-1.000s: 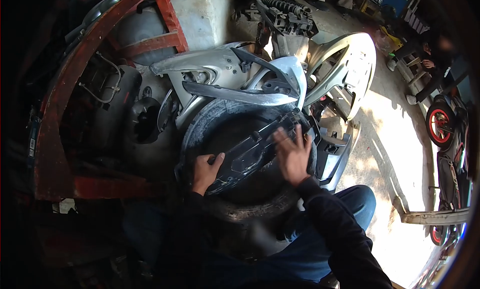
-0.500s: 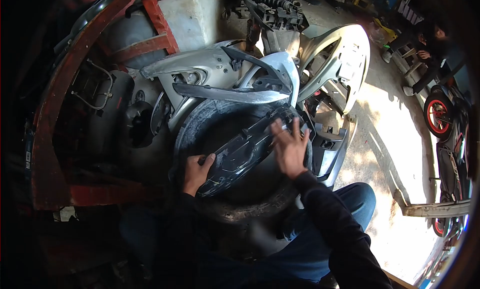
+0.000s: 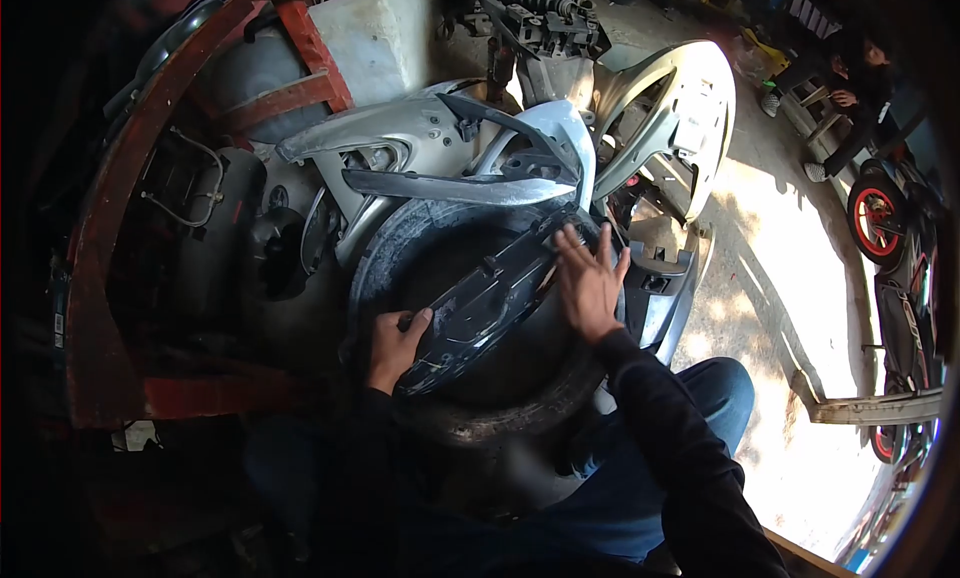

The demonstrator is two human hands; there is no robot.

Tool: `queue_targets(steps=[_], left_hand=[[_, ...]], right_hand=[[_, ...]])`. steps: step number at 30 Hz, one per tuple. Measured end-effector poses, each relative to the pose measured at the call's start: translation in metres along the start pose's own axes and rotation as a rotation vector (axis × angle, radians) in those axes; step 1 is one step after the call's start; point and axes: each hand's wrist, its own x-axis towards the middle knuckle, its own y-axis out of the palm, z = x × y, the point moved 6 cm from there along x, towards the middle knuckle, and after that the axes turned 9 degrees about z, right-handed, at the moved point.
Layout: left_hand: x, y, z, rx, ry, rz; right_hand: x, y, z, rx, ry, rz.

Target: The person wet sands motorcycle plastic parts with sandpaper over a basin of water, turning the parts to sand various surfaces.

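A long black plastic motorcycle panel [image 3: 487,300] lies slanted over the opening of a dusty tire [image 3: 500,420] in front of me. My left hand [image 3: 398,348] grips the panel's near left end, thumb on top and fingers hidden beneath. At the far right end, my right hand [image 3: 592,286] has its fingers stretched and spread, at or just over the panel's edge; whether they touch it is hard to tell. Just beyond the tire rests a dark grey trim piece [image 3: 465,187] against silver bodywork [image 3: 400,128].
A red metal frame [image 3: 95,308] curves along the left, beside a grey cylindrical tank [image 3: 225,218]. Pale curved fairing [image 3: 690,108] stands behind to the right. A person [image 3: 850,98] sits at the far right, near a motorcycle wheel with a red rim [image 3: 876,224].
My right hand has shifted slightly right and its fingers have turned along the panel's far end. My left hand keeps its grip, and the panel has hardly moved.
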Motion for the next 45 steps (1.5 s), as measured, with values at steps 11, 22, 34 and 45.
queue_targets(steps=[11, 22, 34, 45], left_hand=[[0.004, 0.000, 0.014, -0.078, -0.038, 0.027], [0.013, -0.003, 0.026, -0.209, -0.110, 0.024], [0.008, -0.003, 0.020, -0.211, -0.128, 0.037], [0.008, 0.003, 0.018, -0.193, -0.100, 0.025]], right_hand=[[-0.036, 0.021, 0.044, 0.081, -0.228, 0.033], [-0.005, 0.022, 0.019, 0.088, -0.141, 0.018], [-0.072, 0.051, 0.062, 0.174, -0.292, 0.156], [0.003, 0.006, 0.023, 0.069, -0.091, -0.013]])
